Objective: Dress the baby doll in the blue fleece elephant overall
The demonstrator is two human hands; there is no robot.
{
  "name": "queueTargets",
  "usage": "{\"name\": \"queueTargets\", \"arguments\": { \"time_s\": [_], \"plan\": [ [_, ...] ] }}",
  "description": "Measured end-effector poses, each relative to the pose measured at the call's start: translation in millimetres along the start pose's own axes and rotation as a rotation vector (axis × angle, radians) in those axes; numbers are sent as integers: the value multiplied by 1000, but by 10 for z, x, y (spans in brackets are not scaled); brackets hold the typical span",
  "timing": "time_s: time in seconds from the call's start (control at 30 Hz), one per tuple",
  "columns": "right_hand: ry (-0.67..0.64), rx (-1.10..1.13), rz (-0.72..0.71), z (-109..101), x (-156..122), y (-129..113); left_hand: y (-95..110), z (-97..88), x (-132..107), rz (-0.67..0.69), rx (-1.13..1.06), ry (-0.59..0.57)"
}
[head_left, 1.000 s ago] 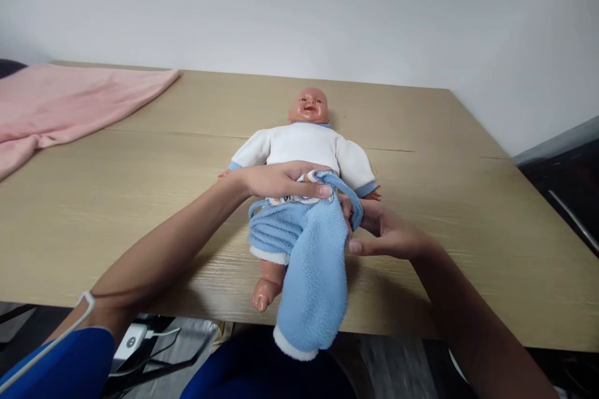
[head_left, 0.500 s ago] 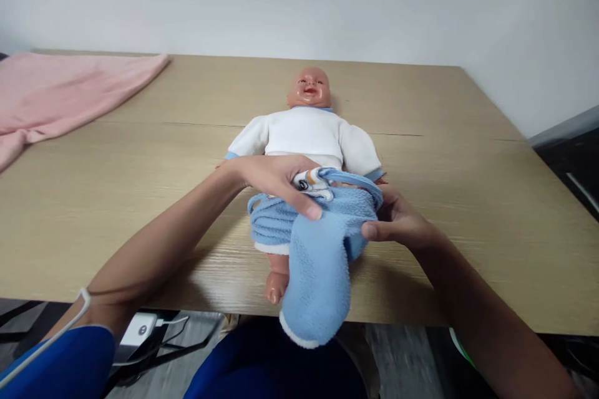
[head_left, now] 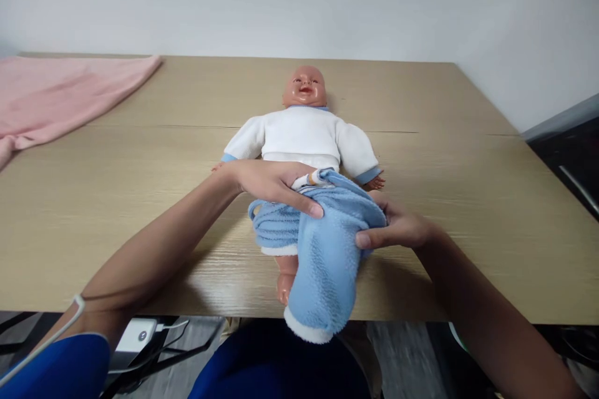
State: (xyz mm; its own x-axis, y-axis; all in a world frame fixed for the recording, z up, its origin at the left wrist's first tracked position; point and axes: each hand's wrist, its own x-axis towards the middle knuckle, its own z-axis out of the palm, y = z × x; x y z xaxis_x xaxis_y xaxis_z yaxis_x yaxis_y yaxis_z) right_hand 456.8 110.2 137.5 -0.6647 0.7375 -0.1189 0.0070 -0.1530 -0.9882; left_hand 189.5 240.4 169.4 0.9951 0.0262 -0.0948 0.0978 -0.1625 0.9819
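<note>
A baby doll (head_left: 304, 131) in a white top lies on its back on the wooden table (head_left: 140, 187), head away from me. Light blue fleece trousers (head_left: 322, 249) sit bunched around its hips and legs, one trouser leg hanging over the table's front edge. My left hand (head_left: 276, 184) lies across the doll's waist, fingers on the trousers' waistband, where a patterned nappy shows. At the doll's right hip, my right hand (head_left: 393, 227) pinches the side of the waistband. One bare foot (head_left: 284, 287) pokes out below.
A pink blanket (head_left: 60, 93) is spread at the table's far left corner. A white wall runs behind the table. A dark surface (head_left: 571, 156) stands at the right. Cables and a white device (head_left: 135, 333) lie on the floor under the table's front edge.
Both hands have drawn the blue waistband a little lower on the doll's hips. The view has shifted slightly, and the doll sits somewhat higher in the frame than a second ago.
</note>
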Motion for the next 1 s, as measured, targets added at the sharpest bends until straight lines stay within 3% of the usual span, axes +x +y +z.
{"name": "queueTargets", "arguments": {
  "time_s": [0.17, 0.27, 0.37, 0.5, 0.63, 0.77, 0.9, 1.0],
  "plan": [
    [174, 126, -46, -15, -1, 65, -87, -63, -32, -49, -99, -90],
    [213, 175, -23, -8, 21, 79, -131, -104, -45, -49, -80, -170],
    [178, 143, 13, 1, 43, 60, -140, -111, -46, -22, -37, -114],
    [-18, 88, 70, -1, 55, 31, -130, -86, -24, 7, 8, 3],
    [-100, 82, 81, 1, 44, 50, -145, -54, 12, 22, 0, 15],
    [-5, 93, 12, -9, 38, 125, -181, -54, 30, 11, -20, 19],
    [110, 279, -62, -9, 63, 215, -219, -90, 27, 18, -98, -62],
    [144, 410, -29, 24, 88, 238, -259, -111, 15, -9, -147, -102]
  ]
}}
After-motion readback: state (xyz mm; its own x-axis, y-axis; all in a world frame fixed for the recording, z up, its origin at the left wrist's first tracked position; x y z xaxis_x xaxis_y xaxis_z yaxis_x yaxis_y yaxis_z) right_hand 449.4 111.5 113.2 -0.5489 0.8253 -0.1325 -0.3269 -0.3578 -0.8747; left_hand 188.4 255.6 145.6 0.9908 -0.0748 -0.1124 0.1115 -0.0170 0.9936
